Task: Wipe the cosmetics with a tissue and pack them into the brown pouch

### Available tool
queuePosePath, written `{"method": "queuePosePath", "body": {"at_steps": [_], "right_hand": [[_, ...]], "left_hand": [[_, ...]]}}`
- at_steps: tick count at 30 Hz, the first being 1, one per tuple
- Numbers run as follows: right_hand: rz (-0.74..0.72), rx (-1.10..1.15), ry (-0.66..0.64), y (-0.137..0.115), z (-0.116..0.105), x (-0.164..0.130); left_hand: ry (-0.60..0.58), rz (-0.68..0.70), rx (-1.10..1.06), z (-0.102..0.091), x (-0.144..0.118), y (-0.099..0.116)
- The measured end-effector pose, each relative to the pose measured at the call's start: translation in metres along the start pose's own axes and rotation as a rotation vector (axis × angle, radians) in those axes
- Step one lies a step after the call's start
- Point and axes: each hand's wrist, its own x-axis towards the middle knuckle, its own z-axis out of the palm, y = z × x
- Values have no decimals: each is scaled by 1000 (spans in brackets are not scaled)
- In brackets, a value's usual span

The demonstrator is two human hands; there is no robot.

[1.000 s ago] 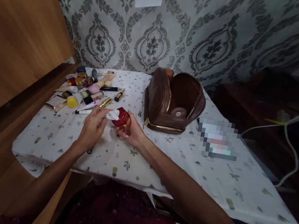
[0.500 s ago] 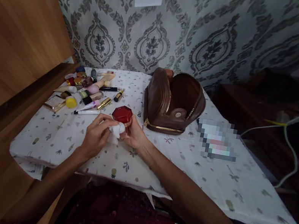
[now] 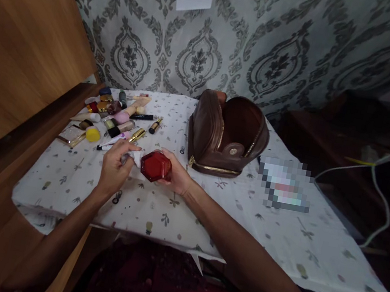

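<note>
The red six-sided container (image 3: 154, 166) is up in front of the person, over the near middle of the table, with a broad face turned toward the viewer. The right hand (image 3: 178, 174) is curled closed around its right edge and has hold of it. The left hand (image 3: 117, 161) is partly closed, thumb and fingers pinching a crumpled white cloth (image 3: 134, 157) right at the container's left edge; whether cloth and container touch cannot be told for sure

The work on this piece looks under way rather than finished, since it is in hand with the cloth beside it. Which other pieces are done and which are left, nothing visible settles

Counted: one held container, one cloth. Just beyond the left hand lie one gold tube (image 3: 137, 135), one dark tube with a gold end (image 3: 155, 125), one slim black stick (image 3: 142, 117), one yellow round piece (image 3: 92, 135) and one flat clear case (image 3: 71, 135), at the edge of a pile of well over a dozen cosmetics, too overlapped to count exactly

Farther right stands one brown bag (image 3: 203, 130), unzipped, its depths shadowed; past it, one pixelated flat object (image 3: 284, 183) on the white patterned tablecloth (image 3: 227, 217)
</note>
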Motion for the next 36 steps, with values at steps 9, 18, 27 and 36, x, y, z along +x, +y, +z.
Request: {"method": "queuePosePath", "body": {"at_steps": [9, 18, 27, 36], "right_hand": [[-396, -716, 104, -2, 8, -9], [-659, -819, 255, -1, 8, -9], [-882, -490, 396, -60, 7, -40], [-1010, -1090, 845, -195, -49, -76]], "left_hand": [[-30, 58, 0, -6, 1, 0], [-20, 225, 55, -11, 4, 17], [-116, 160, 52, -12, 14, -15], [-218, 123, 69, 20, 24, -60]]}}
